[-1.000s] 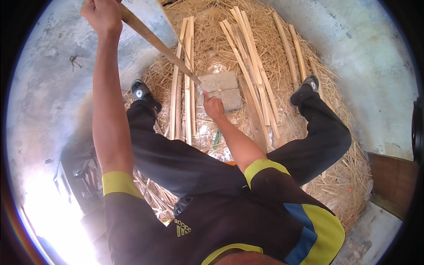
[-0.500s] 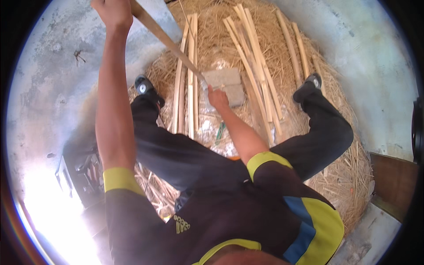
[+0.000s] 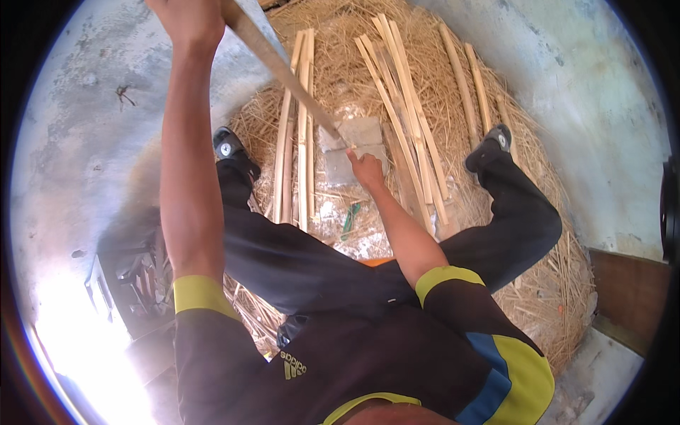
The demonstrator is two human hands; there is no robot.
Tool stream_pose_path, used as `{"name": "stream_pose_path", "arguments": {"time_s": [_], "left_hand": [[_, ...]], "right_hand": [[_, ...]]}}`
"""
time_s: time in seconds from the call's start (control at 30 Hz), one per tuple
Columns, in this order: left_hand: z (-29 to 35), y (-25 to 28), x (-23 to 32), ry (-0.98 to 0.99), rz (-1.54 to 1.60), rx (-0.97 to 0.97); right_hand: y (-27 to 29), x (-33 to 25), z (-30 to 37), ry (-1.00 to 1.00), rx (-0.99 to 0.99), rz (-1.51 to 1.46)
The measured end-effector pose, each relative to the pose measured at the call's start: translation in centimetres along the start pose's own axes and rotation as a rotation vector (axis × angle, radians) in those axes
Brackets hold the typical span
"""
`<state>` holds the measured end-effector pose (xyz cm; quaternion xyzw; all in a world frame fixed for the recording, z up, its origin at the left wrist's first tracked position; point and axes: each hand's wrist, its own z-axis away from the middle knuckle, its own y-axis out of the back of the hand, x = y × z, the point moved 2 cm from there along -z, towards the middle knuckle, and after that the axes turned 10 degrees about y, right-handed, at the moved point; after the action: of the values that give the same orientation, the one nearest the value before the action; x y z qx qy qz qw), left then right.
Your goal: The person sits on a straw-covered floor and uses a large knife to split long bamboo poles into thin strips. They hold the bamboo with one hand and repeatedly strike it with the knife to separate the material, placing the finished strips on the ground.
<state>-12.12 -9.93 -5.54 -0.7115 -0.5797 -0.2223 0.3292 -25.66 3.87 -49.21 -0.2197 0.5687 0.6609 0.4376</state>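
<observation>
At the upper left my left hand (image 3: 190, 21), partly cut off by the frame's edge, is closed at the raised end of a long wooden stick (image 3: 273, 60). From there the stick slopes down to the right, its low end over two grey blocks (image 3: 352, 132) set side by side on the floor. My right hand (image 3: 367, 170) is at that low end, its fingers curled and one fingertip at the stick's tip. What these fingers pinch is too small to make out.
Pale wooden strips (image 3: 306, 127) lie left of the blocks, and more strips (image 3: 407, 106) to the right. Straw and shavings (image 3: 333, 49) cover the floor. A green object (image 3: 350, 220) lies nearer me. My legs spread either side; weathered walls (image 3: 567, 92) curve around.
My right hand has shifted slightly right and nearer to me. My left hand and the stick have moved a little to the right.
</observation>
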Motion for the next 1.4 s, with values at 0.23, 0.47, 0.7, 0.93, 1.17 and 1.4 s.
{"name": "stream_pose_path", "arguments": {"time_s": [0.23,0.47,0.7,0.93,1.17,1.4], "left_hand": [[1.8,-2.0,-1.7,0.105,0.090,-0.090],[0.4,-0.3,-2.0,0.043,-0.042,0.006],[-3.7,3.1,-6.1,0.279,0.332,-0.229],[-1.1,-1.3,-4.1,0.031,-0.127,0.025],[-2.1,0.7,-4.3,0.053,-0.143,0.091],[-1.8,2.4,-2.7,0.147,-0.186,0.094]], "right_hand": [[-0.9,4.4,3.7,-0.044,0.105,0.131],[0.2,-1.0,0.9,-0.033,0.088,0.033],[-3.4,5.7,-1.1,-0.177,0.020,0.150],[-1.6,5.1,-0.7,-0.317,-0.119,-0.536],[6.7,0.6,-2.3,-0.156,-0.195,-0.310],[9.1,-3.9,-0.2,-0.086,0.229,0.113]]}}
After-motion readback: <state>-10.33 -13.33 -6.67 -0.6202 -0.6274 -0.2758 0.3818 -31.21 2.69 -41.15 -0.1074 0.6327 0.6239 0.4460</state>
